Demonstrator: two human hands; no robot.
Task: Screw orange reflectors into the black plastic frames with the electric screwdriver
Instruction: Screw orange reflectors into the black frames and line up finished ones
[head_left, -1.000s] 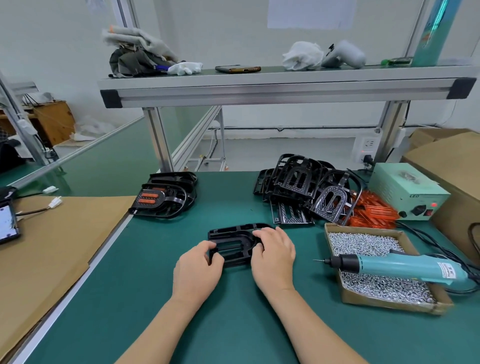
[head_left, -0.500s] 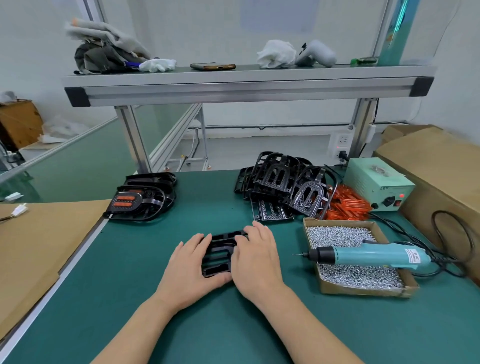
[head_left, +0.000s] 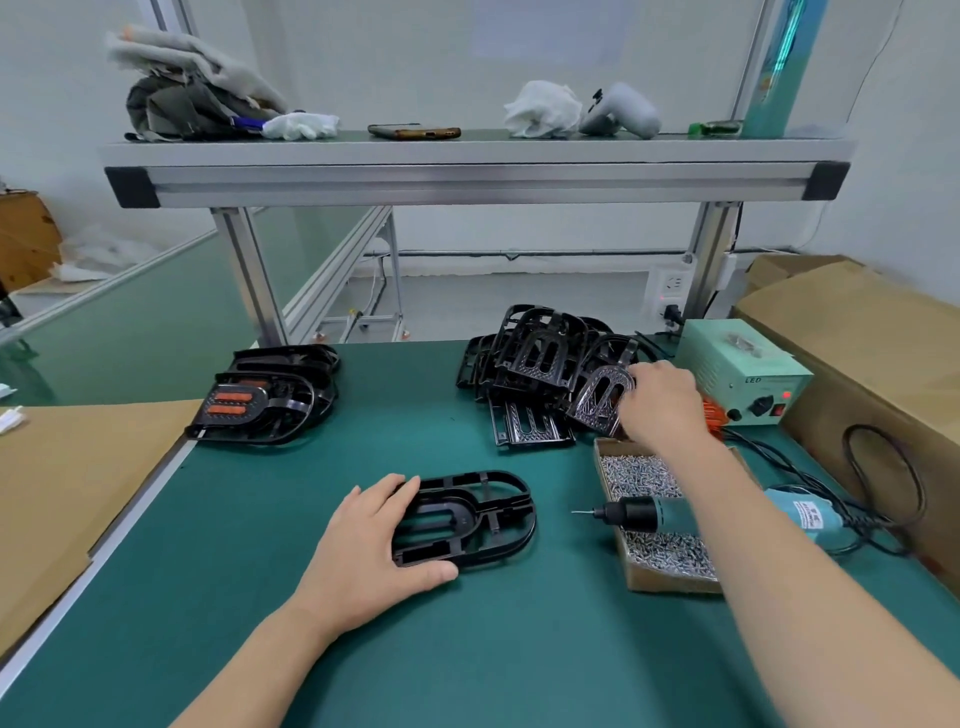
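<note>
One black plastic frame (head_left: 511, 506) lies flat on the green mat in front of me. My left hand (head_left: 374, 540) grips its left end, thumb along the near edge and fingers over the far corner. My right hand (head_left: 660, 405) reaches to the back right, over the orange reflectors (head_left: 714, 422) beside the pile of bare black frames (head_left: 540, 353). Its fingertips are hidden, so I cannot tell whether they hold anything. The teal electric screwdriver (head_left: 654, 514) lies across the cardboard box of screws (head_left: 639, 473), tip pointing left, under my right forearm.
A stack of frames with orange reflectors fitted (head_left: 270, 400) sits at the back left. A green power supply (head_left: 743, 364) and a large cardboard box (head_left: 872, 343) stand at the right, with cables trailing. A cardboard sheet (head_left: 62, 478) lies left of the mat. A metal shelf (head_left: 467, 176) spans overhead.
My right hand has left the frame and moved back and right to the reflector pile. My left hand stays on the frame's left end.
</note>
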